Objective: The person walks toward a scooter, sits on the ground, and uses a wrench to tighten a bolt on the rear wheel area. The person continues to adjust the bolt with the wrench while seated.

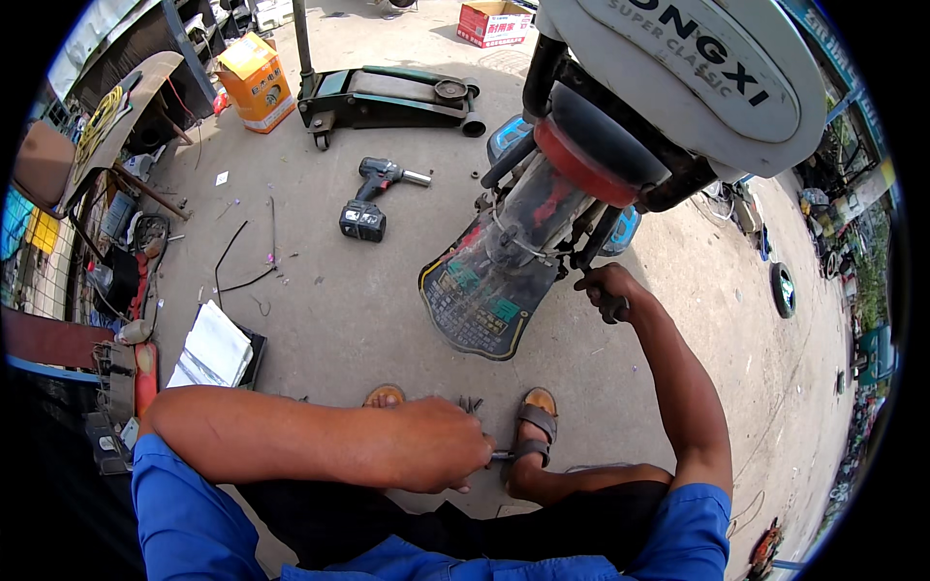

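Note:
In front of me on the right stands a vehicle, likely a motorcycle, with a white oval cover, a see-through fender and a dark mud flap. My right hand is closed round a dark metal tool beside the fender's lower bracket; its exact kind is unclear. My left hand is held low above my feet, its fingers curled round a metal tool. The tool's steel shaft sticks out to the right; the hand hides the rest.
On the ground lie a cordless impact wrench and a green floor jack. An orange carton and a red-white carton stand farther off. Left of me are white papers on a dark case and a wooden chair. A small tyre lies right.

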Available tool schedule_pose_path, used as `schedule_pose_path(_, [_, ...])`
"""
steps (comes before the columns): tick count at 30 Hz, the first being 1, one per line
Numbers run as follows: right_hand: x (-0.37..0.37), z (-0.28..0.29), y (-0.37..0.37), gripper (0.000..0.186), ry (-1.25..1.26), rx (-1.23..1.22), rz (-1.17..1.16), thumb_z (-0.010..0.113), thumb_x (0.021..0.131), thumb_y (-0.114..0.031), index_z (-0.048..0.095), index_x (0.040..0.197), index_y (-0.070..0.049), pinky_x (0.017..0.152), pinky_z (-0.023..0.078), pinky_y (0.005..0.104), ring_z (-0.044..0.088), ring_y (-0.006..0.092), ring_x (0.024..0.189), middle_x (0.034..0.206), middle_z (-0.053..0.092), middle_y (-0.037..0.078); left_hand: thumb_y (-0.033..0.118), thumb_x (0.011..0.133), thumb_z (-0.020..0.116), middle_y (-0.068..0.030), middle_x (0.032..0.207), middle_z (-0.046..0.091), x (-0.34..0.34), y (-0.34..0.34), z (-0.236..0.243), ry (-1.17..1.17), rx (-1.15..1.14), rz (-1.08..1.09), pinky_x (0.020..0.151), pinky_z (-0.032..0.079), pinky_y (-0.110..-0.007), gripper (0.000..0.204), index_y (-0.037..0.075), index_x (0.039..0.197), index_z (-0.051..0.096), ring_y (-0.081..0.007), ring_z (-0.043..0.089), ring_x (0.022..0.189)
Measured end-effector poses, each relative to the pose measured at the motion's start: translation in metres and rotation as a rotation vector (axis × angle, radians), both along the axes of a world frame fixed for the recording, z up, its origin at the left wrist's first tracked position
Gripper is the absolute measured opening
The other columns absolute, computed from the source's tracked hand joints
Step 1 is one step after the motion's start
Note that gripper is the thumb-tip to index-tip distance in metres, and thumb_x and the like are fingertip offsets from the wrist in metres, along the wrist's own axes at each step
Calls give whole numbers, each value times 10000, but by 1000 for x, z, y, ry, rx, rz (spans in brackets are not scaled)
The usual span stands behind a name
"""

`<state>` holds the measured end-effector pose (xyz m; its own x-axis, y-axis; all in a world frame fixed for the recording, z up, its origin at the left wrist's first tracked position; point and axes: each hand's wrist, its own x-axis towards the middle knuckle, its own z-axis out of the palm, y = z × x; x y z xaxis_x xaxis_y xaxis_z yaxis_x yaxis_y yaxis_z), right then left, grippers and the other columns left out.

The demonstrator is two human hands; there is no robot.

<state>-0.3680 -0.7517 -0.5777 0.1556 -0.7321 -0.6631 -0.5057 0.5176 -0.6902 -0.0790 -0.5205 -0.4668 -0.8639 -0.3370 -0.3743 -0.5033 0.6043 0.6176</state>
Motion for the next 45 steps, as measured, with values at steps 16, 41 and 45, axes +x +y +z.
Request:
schedule_pose_path(16, [-11, -146, 12, 207, 610, -552, 762, 700, 773, -106, 607, 680, 54, 468, 540, 343, 667, 262, 537, 655, 655, 158, 331, 811, 685, -186, 833, 621, 1, 1, -3, 38, -22, 18, 619, 498, -475, 570, -68, 1174, 499, -373, 644, 799])
schedule_pose_path(41, [29, -60, 32, 241, 116, -234, 84, 518, 838, -95, 618, 711, 84, 382, 390, 352, 519, 188, 435, 555, 551, 87, 329, 817, 678, -186, 838, 625, 6, 2, -1, -1, 8, 25, 643, 488, -489, 579, -79, 1183, 492, -367, 645, 822])
schedule_pose_path(45, [9, -120, 28, 252, 244, -319, 381, 481, 869, -48, 556, 663, 78, 389, 513, 363, 616, 239, 471, 654, 649, 164, 331, 816, 678, -188, 852, 624, -1, -2, 0, -6, 5, 5, 645, 487, -493, 599, -79, 1208, 484, -361, 645, 826])
